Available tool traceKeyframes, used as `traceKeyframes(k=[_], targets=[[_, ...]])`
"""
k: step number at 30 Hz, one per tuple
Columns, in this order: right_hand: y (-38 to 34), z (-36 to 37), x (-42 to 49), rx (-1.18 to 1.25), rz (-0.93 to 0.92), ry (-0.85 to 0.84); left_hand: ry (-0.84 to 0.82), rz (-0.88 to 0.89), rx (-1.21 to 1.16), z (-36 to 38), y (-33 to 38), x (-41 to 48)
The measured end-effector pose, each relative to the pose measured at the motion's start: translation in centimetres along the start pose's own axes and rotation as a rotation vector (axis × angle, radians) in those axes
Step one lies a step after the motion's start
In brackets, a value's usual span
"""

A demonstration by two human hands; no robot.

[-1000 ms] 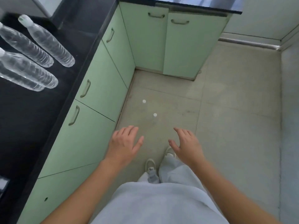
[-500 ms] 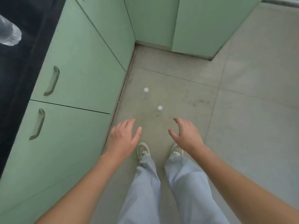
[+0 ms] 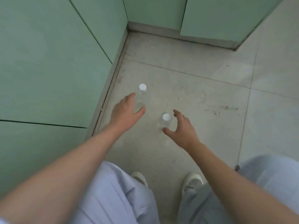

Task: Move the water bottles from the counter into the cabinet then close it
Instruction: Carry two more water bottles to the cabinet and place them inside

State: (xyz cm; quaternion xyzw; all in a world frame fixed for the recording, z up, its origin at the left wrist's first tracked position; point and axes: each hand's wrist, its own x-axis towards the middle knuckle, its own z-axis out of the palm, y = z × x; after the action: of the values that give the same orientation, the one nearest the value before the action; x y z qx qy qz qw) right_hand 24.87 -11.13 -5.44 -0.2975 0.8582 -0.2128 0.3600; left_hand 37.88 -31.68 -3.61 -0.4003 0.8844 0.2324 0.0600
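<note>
Closest to me are pale blue trousers (image 3: pixel 116 199) and two light shoes (image 3: pixel 140 177) planted on the grey tiled floor (image 3: pixel 210 94), with both bare forearms stretched forward over them.

Just beyond the shoes stands the near water bottle (image 3: pixel 165 124), upright on the floor, clear with a white cap. From straight above I cannot tell how full it is. My right hand (image 3: pixel 181 131) cups it loosely, thumb on the near side and curved fingers on the far side, spread and not clamped; I cannot tell whether they touch it.

A little farther and to the left stands the far water bottle (image 3: pixel 142 97), also upright, clear and white-capped, close to the foot of the green cabinet doors (image 3: pixel 48 62). My left hand (image 3: pixel 124 113) is spread wide beside it, fingers along its left side and thumb below its base, gripping nothing.

All the cabinet doors in sight are closed.

Half a second ago both hands hovered short of the bottles; now they flank them. The view has dropped closer to the floor, and the counter and door handles have left the frame.
</note>
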Motion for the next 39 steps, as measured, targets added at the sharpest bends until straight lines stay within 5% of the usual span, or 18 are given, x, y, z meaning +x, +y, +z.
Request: traceKeyframes(k=[5, 11, 25, 31, 39], targets=[[2.6, 3.4, 4.8, -0.015, -0.097, -0.022, 0.013, -0.148, -0.121, 4.2, -3.4, 6.4], [3.5, 4.9, 6.8, -0.05, -0.171, 0.039, -0.068, -0.098, -0.08, 6.2, -2.0, 11.0], [4.1, 7.2, 6.2, 0.155, 0.039, 0.201, 0.043, -0.194, -0.225, 7.0, -1.1, 10.8], [-0.2, 3.9, 2.1, 0.358, 0.104, 0.321, 0.058, -0.252, -0.388, 2.3, 1.6, 3.8], [-11.4, -9.3, -13.5, 0.455, 0.106, 0.216, 0.209, -0.319, -0.551, -14.0, 8.9, -14.6]])
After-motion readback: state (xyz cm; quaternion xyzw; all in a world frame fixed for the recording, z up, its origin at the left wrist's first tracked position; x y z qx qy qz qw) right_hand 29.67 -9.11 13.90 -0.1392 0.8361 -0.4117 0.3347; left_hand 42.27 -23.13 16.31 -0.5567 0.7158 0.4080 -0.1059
